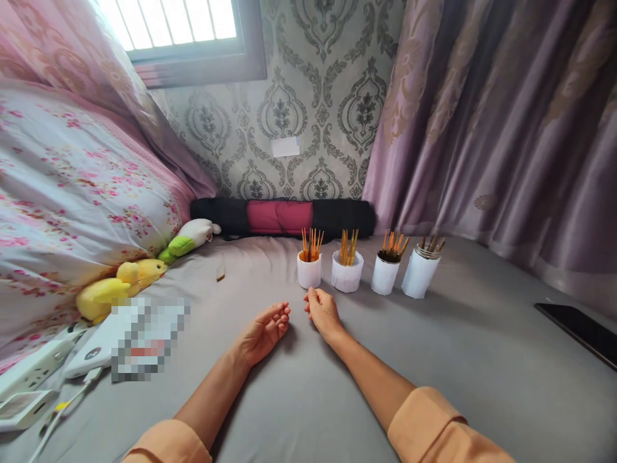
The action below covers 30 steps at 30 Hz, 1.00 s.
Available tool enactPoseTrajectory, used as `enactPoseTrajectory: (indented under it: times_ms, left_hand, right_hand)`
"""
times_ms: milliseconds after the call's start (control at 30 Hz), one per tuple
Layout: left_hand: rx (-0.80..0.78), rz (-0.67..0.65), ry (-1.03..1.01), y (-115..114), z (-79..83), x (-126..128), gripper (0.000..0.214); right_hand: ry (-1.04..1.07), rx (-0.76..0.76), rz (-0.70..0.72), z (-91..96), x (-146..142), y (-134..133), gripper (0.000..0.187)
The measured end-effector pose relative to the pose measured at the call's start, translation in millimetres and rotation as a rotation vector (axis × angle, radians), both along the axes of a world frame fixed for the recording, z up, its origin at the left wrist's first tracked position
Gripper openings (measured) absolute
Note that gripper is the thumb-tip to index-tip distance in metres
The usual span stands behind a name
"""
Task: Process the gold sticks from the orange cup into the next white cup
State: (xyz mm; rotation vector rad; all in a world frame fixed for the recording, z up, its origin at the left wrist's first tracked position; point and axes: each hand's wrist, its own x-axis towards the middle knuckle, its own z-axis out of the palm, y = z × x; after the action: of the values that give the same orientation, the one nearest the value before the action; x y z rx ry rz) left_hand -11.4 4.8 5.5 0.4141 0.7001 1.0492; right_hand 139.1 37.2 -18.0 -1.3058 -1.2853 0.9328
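My left hand [266,331] rests on the grey sheet [299,411] with its palm turned inward. Its fingers are loosely bent and hold nothing. Opposite it, a small gap away, my right hand [324,315] has loosely curled fingers, with no object showing in them. Just beyond the right hand stands a white-wrapped cup [309,275] of thin orange sticks [313,240]. To its right are a wider white tub [347,279] of yellowish sticks [349,245], a white-wrapped can [384,278] of orange sticks [395,242], and a taller white-wrapped jar [420,278] of brown sticks [432,244].
A black and red bolster [279,217] lies along the wall. At left are plush toys [120,286], a power bank [99,347], a power strip [36,370] and a cable. A small brownish piece [220,276] lies on the sheet. A dark phone [578,328] is far right.
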Motion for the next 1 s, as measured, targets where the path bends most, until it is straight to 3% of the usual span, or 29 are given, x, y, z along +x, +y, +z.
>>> enactPoseTrajectory:
  times_ms: [267,567,1000]
  left_hand:
    - [-0.001,0.099,0.165,13.5,5.0,-7.9,0.008]
    - [0.012,0.239,0.385,40.5,17.0,-40.7,0.007]
    - [0.097,0.341,0.709,72.2,10.0,-93.2,0.013]
  right_hand:
    - [-0.036,0.026,-0.011,-3.0,0.2,0.5,0.039]
    - [-0.024,-0.007,-0.004,0.5,0.0,-0.2,0.038]
    - [-0.049,0.017,-0.022,-2.8,0.7,0.7,0.040]
